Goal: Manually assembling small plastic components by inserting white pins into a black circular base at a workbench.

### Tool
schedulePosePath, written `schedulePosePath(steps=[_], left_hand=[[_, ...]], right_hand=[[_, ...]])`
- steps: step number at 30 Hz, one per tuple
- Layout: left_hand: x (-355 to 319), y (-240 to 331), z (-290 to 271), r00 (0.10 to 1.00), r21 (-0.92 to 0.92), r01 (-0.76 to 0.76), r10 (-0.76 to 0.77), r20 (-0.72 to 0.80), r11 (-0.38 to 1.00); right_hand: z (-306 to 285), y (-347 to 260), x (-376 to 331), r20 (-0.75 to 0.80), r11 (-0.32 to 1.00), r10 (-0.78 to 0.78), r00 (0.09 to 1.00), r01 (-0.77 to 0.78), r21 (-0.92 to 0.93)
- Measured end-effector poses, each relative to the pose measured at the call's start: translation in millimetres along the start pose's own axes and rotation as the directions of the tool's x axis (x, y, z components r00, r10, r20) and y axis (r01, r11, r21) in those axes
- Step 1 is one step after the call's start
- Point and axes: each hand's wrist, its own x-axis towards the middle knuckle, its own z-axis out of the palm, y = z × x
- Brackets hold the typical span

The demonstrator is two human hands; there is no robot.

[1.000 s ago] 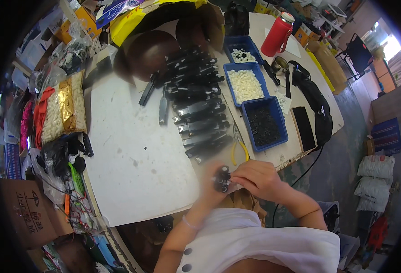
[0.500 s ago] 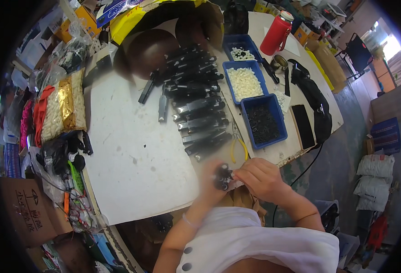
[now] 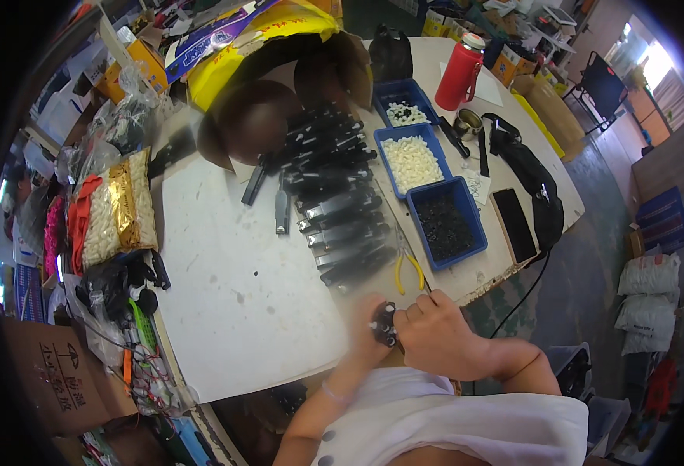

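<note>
At the table's near edge my left hand (image 3: 365,338), partly smeared by motion, is closed around a small black part with white dots (image 3: 385,325). Right beside that part my right hand (image 3: 439,334) is curled into a fist, its knuckles up. A thin dark tip pokes out above its fingers, too small to name. Yellow-handled pliers (image 3: 410,273) lie just beyond both hands. Farther off, a long row of black elongated parts (image 3: 346,221) with pale ends covers the table's middle. Two similar black pieces (image 3: 282,212) lie apart to the left of the row.
Blue bins hold black bits (image 3: 447,227), white pieces (image 3: 412,163) and mixed pieces (image 3: 405,115). Right of them are a red flask (image 3: 460,74), a metal cup (image 3: 467,122), a phone (image 3: 514,225) and a black bag (image 3: 540,182). A yellow sack (image 3: 264,43) stands at the back.
My right hand has gone from a fingertip pinch at the black part's end to a fist beside it. My left hand still holds the part. The view has shifted slightly.
</note>
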Motion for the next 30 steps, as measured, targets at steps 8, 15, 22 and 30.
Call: schedulePosePath(steps=[8,15,22,30], left_hand=[[-12.8,-9.4,0.4,0.978,-0.023,0.211,-0.211,0.006,0.977],[-12.9,-13.0,1.3,0.956,-0.064,0.292,-0.292,-0.002,0.954],[-9.0,-15.1,3.0,0.977,-0.022,0.21,-0.21,-0.022,0.977],[-6.8,-12.9,-1.7,0.979,-0.048,0.205,-0.205,0.019,0.977]], right_hand=[[35.5,153.5,78.4,-0.294,0.922,0.36,0.886,-0.289,0.257],[70.8,209.3,129.0,-0.079,0.873,0.458,0.885,-0.431,0.229],[73.5,207.0,109.2,-0.38,0.859,0.474,0.794,-0.323,0.396],[2.1,65.9,36.9,-0.33,0.713,0.239,0.913,0.066,0.698]])
